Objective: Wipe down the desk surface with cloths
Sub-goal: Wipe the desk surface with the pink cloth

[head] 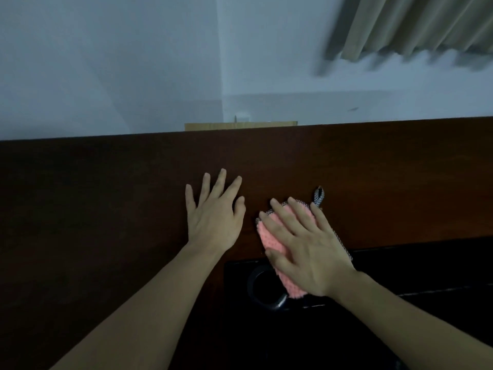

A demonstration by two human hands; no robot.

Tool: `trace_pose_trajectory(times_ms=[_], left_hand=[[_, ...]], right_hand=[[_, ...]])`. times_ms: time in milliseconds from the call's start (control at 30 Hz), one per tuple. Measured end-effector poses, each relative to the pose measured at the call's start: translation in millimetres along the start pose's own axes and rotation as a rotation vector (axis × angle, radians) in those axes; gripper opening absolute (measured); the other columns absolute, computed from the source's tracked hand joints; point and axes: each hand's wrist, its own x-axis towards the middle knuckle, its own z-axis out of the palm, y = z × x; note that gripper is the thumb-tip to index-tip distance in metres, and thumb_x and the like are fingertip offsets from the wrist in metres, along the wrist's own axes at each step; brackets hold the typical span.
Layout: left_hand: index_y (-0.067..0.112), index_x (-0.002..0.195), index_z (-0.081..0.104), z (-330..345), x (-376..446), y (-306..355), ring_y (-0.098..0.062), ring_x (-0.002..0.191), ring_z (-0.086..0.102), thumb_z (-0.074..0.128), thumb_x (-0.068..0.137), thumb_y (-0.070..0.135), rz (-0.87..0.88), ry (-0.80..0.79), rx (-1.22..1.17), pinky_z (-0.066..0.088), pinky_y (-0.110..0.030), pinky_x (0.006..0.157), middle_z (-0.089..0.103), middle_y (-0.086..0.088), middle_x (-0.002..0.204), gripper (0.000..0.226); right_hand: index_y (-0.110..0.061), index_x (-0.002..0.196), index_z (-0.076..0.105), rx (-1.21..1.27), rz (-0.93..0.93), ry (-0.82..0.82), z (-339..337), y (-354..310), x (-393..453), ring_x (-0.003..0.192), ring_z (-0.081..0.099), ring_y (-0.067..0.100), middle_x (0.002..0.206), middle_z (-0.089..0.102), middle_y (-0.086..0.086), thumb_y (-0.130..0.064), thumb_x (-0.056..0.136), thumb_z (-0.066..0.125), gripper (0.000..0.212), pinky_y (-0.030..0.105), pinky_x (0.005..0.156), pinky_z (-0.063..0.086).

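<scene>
A dark brown wooden desk [106, 196] fills the middle of the head view. My left hand [213, 217] lies flat on it with its fingers spread and nothing under it. Just to the right, my right hand [301, 247] presses flat on a pink cloth [269, 236] with a checked border and a small hanging loop [318, 196]. The cloth's near end reaches over the desk's front edge. Much of the cloth is hidden under my right hand.
Below the desk's front edge sits a black panel [413, 268] with a round ring handle [264, 289]. A pale wall [133, 62] rises behind the desk, with a light wooden board [240, 126] at its foot and a beige curtain [426, 25] at the upper right.
</scene>
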Motion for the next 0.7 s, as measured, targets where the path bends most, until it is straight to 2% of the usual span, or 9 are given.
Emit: trace_pose_trajectory(times_ms=[100, 233, 333, 467, 567, 633, 700], left_hand=[[0.042, 0.159, 0.013, 4.1, -0.3, 2.1, -0.02, 0.156, -0.01, 0.023, 0.108, 0.046, -0.014, 0.011, 0.023, -0.008, -0.053, 0.123, -0.002, 0.008, 0.17, 0.053], [0.043, 0.159, 0.014, 9.1, -1.2, 3.8, -0.021, 0.156, -0.007, 0.022, 0.107, 0.047, -0.023, 0.047, 0.046, -0.006, -0.053, 0.123, 0.001, 0.008, 0.17, 0.053], [0.044, 0.159, 0.015, 11.6, -1.9, 3.5, -0.021, 0.156, -0.005, 0.023, 0.107, 0.047, -0.029, 0.06, 0.057, -0.005, -0.053, 0.124, 0.003, 0.008, 0.17, 0.053], [0.044, 0.158, 0.015, 9.7, -0.6, 5.2, -0.02, 0.156, -0.006, 0.024, 0.106, 0.048, -0.044, 0.043, 0.059, -0.004, -0.053, 0.125, 0.002, 0.008, 0.17, 0.053], [0.044, 0.158, 0.016, 9.4, -0.7, 7.0, -0.02, 0.156, -0.005, 0.025, 0.106, 0.048, -0.058, 0.045, 0.061, -0.004, -0.052, 0.125, 0.003, 0.008, 0.17, 0.053], [0.044, 0.158, 0.016, 10.2, -0.9, 6.9, -0.02, 0.156, -0.005, 0.024, 0.106, 0.048, -0.06, 0.05, 0.061, -0.005, -0.052, 0.125, 0.003, 0.008, 0.17, 0.053], [0.045, 0.158, 0.017, 11.2, -0.6, 5.6, -0.019, 0.156, -0.005, 0.025, 0.106, 0.048, -0.061, 0.056, 0.058, -0.004, -0.052, 0.125, 0.003, 0.009, 0.169, 0.053]], right_hand=[[-0.045, 0.156, -0.019, -0.027, 0.024, 0.033, -9.9, 19.5, 29.1, 0.154, -0.024, 0.02, 0.167, -0.022, -0.009, -0.068, 0.098, 0.004, 0.066, 0.052, 0.124, -0.012], [-0.041, 0.16, -0.01, -0.014, 0.137, 0.074, -23.6, 40.6, 83.2, 0.156, -0.014, 0.025, 0.17, -0.013, -0.004, -0.065, 0.1, 0.007, 0.067, 0.056, 0.124, -0.007], [-0.037, 0.161, -0.01, -0.023, 0.138, 0.079, -23.6, 38.4, 89.5, 0.156, -0.013, 0.027, 0.17, -0.013, -0.002, -0.063, 0.1, 0.005, 0.068, 0.058, 0.123, -0.006], [-0.039, 0.158, -0.018, -0.011, -0.05, 0.04, -13.3, 33.4, 27.6, 0.154, -0.02, 0.029, 0.168, -0.02, -0.004, -0.064, 0.102, 0.002, 0.065, 0.057, 0.122, -0.012], [-0.047, 0.157, -0.013, 0.004, -0.232, -0.012, -3.9, 45.0, -14.8, 0.154, -0.016, 0.034, 0.169, -0.011, -0.005, -0.069, 0.101, 0.001, 0.062, 0.058, 0.121, -0.012], [-0.05, 0.158, -0.008, -0.023, -0.305, -0.042, -0.6, 57.8, -21.0, 0.154, -0.015, 0.035, 0.169, -0.008, -0.004, -0.07, 0.101, 0.001, 0.061, 0.059, 0.119, -0.01], [-0.054, 0.155, -0.011, -0.031, -0.312, -0.035, -4.7, 65.6, -11.4, 0.154, -0.018, 0.034, 0.168, -0.013, -0.006, -0.07, 0.098, -0.005, 0.061, 0.058, 0.12, -0.012]])
